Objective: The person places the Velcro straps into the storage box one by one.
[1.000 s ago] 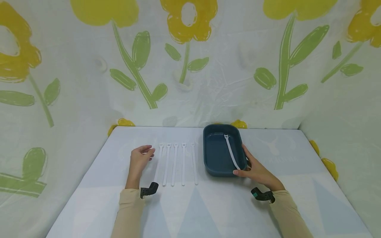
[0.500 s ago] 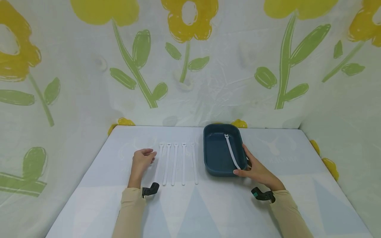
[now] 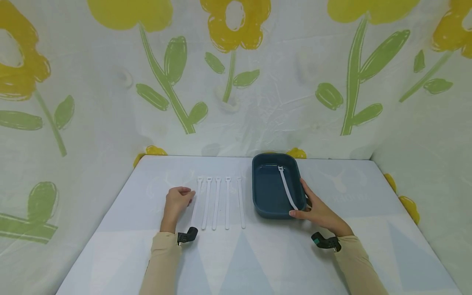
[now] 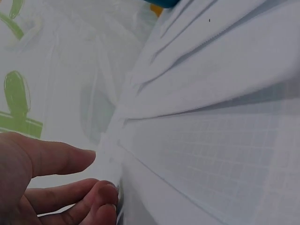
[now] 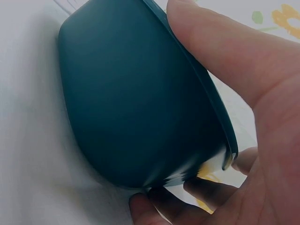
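"While the right hand (image 3: 324, 217) grips the teal tray (image 3: 266, 188), where's the left hand (image 3: 177, 204)?"

"Just beside five white cable ties (image 3: 216, 204) (empty, loosely curled); a sixth tie (image 3: 287, 188) lies inside the tray."

Behind the worktop (image 3: 295, 254) and on both sides of it hangs a pale, slightly creased sheet (image 3: 287, 90) printed with large yellow flowers (image 3: 236, 40), green stems (image 3: 352, 78) and broad green leaves (image 3: 175, 60). Smaller patches of yellow print (image 3: 296, 153) show along the worktop's back edge and beside its right edge. The worktop's surface is whitish, with pale blue triangles (image 3: 244, 266) toward the front and right, and a faint motif (image 3: 338, 183) near the back right.
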### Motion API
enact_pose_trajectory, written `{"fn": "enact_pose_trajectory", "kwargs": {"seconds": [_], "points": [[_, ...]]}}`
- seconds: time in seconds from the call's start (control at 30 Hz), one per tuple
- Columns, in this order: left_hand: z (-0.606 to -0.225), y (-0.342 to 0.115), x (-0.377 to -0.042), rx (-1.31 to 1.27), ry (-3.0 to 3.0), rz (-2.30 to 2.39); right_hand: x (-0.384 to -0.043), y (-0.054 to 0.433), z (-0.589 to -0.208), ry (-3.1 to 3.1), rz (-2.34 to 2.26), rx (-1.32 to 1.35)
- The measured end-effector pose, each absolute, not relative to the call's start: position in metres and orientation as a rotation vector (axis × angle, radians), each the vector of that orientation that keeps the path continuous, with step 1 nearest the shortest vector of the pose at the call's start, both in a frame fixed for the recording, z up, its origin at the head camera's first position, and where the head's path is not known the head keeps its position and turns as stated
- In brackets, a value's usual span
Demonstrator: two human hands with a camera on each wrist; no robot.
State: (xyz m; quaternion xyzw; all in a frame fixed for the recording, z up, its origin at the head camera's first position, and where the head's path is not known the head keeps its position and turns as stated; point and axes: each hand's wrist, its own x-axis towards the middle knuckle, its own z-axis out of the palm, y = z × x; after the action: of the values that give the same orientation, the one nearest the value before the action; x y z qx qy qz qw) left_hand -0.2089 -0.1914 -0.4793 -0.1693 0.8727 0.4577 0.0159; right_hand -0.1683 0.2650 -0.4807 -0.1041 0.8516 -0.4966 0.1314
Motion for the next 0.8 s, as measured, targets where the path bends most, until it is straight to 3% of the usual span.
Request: {"fn": "enact_pose_trajectory", "kwargs": {"seconds": [0.8], "points": [[-0.469, -0.180, -0.202, -0.422, 2.794, 0.998, -0.167, 0.265, -0.480, 2.466, -1.442, -0.292]]}}
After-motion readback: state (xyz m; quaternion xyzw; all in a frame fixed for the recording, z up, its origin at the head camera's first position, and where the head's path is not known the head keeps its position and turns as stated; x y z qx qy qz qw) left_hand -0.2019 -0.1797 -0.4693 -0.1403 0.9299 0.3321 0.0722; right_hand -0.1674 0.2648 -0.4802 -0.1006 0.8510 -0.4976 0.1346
